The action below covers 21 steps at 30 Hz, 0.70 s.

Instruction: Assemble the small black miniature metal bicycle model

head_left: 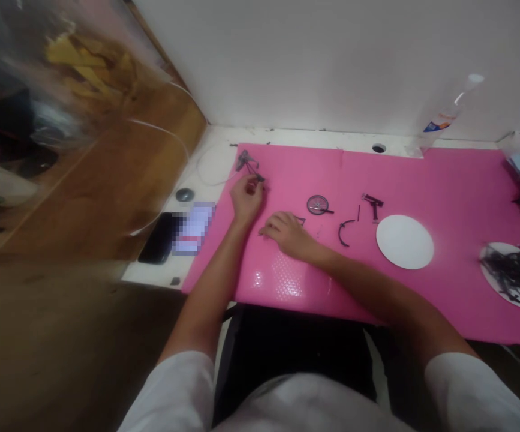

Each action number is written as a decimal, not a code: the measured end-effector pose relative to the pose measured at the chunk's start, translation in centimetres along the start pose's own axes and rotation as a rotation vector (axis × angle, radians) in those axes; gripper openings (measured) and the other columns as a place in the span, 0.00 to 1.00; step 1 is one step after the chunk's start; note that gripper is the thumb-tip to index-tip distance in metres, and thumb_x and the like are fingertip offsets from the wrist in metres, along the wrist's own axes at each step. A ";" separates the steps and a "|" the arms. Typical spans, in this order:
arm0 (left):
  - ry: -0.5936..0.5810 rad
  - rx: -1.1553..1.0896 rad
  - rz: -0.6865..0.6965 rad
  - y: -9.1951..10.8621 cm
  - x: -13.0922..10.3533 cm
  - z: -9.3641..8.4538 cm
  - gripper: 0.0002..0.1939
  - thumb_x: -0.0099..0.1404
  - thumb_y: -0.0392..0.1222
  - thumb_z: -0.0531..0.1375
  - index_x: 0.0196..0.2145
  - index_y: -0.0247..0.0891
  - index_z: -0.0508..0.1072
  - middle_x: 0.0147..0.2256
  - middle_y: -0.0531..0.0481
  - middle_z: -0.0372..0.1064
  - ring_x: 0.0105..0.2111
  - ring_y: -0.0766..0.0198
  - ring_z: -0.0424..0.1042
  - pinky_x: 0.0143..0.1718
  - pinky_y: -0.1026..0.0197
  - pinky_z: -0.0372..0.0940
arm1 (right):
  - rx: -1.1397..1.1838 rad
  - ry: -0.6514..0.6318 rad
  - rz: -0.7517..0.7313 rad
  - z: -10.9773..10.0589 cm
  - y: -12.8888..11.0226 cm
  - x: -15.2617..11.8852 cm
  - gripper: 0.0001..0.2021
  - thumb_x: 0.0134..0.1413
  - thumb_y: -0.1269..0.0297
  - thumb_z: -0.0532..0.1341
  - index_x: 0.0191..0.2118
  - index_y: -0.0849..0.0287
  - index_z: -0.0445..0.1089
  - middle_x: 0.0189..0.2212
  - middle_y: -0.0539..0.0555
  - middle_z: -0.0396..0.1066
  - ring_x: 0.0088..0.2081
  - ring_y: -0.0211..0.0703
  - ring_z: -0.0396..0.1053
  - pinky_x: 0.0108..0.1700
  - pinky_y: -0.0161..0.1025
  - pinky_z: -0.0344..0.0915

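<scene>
My left hand (247, 199) is closed in a pinch at the far left of the pink mat, its fingertips on the dark end of a small black-and-grey model bicycle part (251, 167). My right hand (289, 234) hovers low or rests over the mat nearby, fingers bent together and pointing left. What its fingertips hold, if anything, is too small to make out. Just beyond that hand, a small black bent piece (301, 221) shows partly. To its right lie a miniature spoked wheel (318, 204), a black curved piece (344, 233), a thin rod (358, 213) and a T-shaped black part (373, 204).
The pink mat (295, 282) covers most of the white table. A white disc (404, 242) lies right of centre. Farther right, a white plate (493, 288) bears black model parts. A bottle (444, 120) stands at the back; a phone (157, 239) and computer mouse (185, 195) lie left.
</scene>
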<state>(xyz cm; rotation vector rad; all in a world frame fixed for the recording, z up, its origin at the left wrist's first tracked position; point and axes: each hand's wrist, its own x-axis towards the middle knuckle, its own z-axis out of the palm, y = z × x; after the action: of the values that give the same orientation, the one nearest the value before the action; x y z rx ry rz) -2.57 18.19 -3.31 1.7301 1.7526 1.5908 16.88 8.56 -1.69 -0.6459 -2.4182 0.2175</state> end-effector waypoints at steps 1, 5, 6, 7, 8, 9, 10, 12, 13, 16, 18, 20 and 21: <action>-0.001 0.007 -0.006 -0.1 0.0 0.0 0.10 0.67 0.43 0.66 0.44 0.38 0.80 0.38 0.47 0.80 0.29 0.64 0.72 0.33 0.61 0.67 | -0.008 0.017 0.002 -0.1 -0.1 0.0 0.09 0.77 0.70 0.60 0.52 0.57 0.79 0.46 0.58 0.77 0.52 0.52 0.66 0.54 0.49 0.59; -0.003 0.035 0.020 0.0 -0.1 -0.1 0.10 0.68 0.42 0.64 0.45 0.38 0.79 0.40 0.46 0.79 0.32 0.62 0.73 0.34 0.61 0.67 | -0.030 0.047 -0.010 -0.9 -0.3 0.3 0.10 0.77 0.70 0.59 0.51 0.57 0.79 0.47 0.57 0.79 0.54 0.52 0.68 0.56 0.50 0.60; -0.005 0.045 0.039 0.1 -0.2 -0.2 0.10 0.68 0.41 0.64 0.45 0.38 0.79 0.40 0.46 0.79 0.33 0.62 0.74 0.35 0.61 0.67 | -0.036 0.048 -0.019 -1.2 -0.3 0.4 0.10 0.77 0.70 0.59 0.51 0.57 0.78 0.47 0.57 0.79 0.54 0.52 0.69 0.56 0.50 0.60; -0.008 0.055 0.062 0.3 -0.3 -0.2 0.10 0.68 0.41 0.64 0.46 0.37 0.79 0.41 0.45 0.79 0.33 0.61 0.74 0.36 0.60 0.68 | -0.045 0.053 -0.024 -1.6 -0.3 0.6 0.10 0.77 0.71 0.58 0.50 0.57 0.78 0.46 0.57 0.80 0.55 0.53 0.69 0.56 0.51 0.60; -0.013 0.063 0.089 0.5 -0.3 -0.3 0.09 0.69 0.40 0.63 0.46 0.37 0.79 0.41 0.45 0.79 0.33 0.61 0.74 0.37 0.59 0.68 | -0.051 0.059 -0.029 -2.1 -0.2 0.8 0.11 0.77 0.72 0.58 0.49 0.57 0.79 0.46 0.57 0.80 0.56 0.53 0.69 0.57 0.51 0.60; -0.021 0.069 0.117 0.7 -0.4 -0.3 0.09 0.69 0.39 0.63 0.45 0.37 0.79 0.42 0.45 0.80 0.33 0.61 0.74 0.38 0.59 0.68 | -0.054 0.066 -0.026 -2.6 -0.2 0.9 0.11 0.76 0.72 0.58 0.49 0.57 0.79 0.47 0.58 0.81 0.58 0.54 0.69 0.57 0.51 0.60; -0.030 0.075 0.144 0.9 -0.5 -0.4 0.09 0.69 0.39 0.63 0.45 0.37 0.79 0.42 0.44 0.80 0.33 0.61 0.74 0.39 0.58 0.68 | -0.056 0.073 -0.015 -3.2 -0.1 1.0 0.11 0.76 0.73 0.58 0.48 0.57 0.79 0.48 0.58 0.81 0.59 0.55 0.69 0.57 0.52 0.60; -0.052 0.086 0.180 1.4 -0.6 -0.5 0.08 0.69 0.38 0.62 0.44 0.37 0.79 0.42 0.43 0.80 0.34 0.60 0.74 0.39 0.58 0.68 | -0.063 0.094 0.048 -4.3 0.1 0.9 0.10 0.74 0.72 0.60 0.47 0.56 0.79 0.49 0.58 0.80 0.58 0.56 0.69 0.56 0.52 0.61; -0.066 0.089 0.188 1.6 -0.6 -0.6 0.08 0.69 0.38 0.62 0.44 0.37 0.79 0.42 0.43 0.80 0.35 0.59 0.74 0.40 0.57 0.69 | -0.065 0.111 0.093 -4.9 0.3 0.7 0.09 0.73 0.72 0.60 0.47 0.56 0.79 0.48 0.59 0.80 0.55 0.56 0.70 0.54 0.52 0.62; -0.117 0.056 0.175 2.4 -0.7 -0.2 0.08 0.69 0.38 0.63 0.45 0.38 0.79 0.42 0.43 0.79 0.35 0.58 0.75 0.41 0.56 0.69 | -0.044 0.207 0.216 -6.1 1.0 -0.4 0.08 0.68 0.73 0.62 0.43 0.56 0.78 0.40 0.57 0.79 0.46 0.54 0.70 0.50 0.50 0.65; -0.139 -0.014 0.134 3.2 -0.8 0.5 0.08 0.69 0.40 0.64 0.45 0.39 0.80 0.41 0.44 0.80 0.33 0.59 0.74 0.40 0.56 0.70 | -0.011 0.292 0.297 -6.7 1.7 -1.3 0.08 0.65 0.73 0.62 0.42 0.55 0.78 0.38 0.56 0.79 0.44 0.52 0.71 0.49 0.49 0.67; -0.134 -0.118 0.082 4.3 -1.0 1.5 0.09 0.69 0.43 0.66 0.45 0.39 0.80 0.40 0.46 0.80 0.30 0.61 0.73 0.37 0.57 0.70 | 0.014 0.392 0.369 -7.3 2.3 -1.9 0.08 0.62 0.73 0.63 0.41 0.54 0.78 0.37 0.54 0.79 0.43 0.51 0.72 0.49 0.49 0.69; -0.122 -0.176 0.061 4.9 -1.2 2.1 0.10 0.70 0.45 0.66 0.46 0.39 0.81 0.40 0.46 0.80 0.29 0.62 0.73 0.35 0.58 0.70 | 0.019 0.439 0.400 -7.5 2.7 -2.1 0.07 0.62 0.72 0.63 0.41 0.54 0.78 0.37 0.54 0.79 0.42 0.51 0.72 0.49 0.49 0.70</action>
<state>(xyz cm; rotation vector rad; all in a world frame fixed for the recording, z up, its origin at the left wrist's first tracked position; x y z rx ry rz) 2.27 16.98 -0.97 1.7707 1.4708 1.5745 23.92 9.83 2.40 -1.0466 -1.8532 0.2323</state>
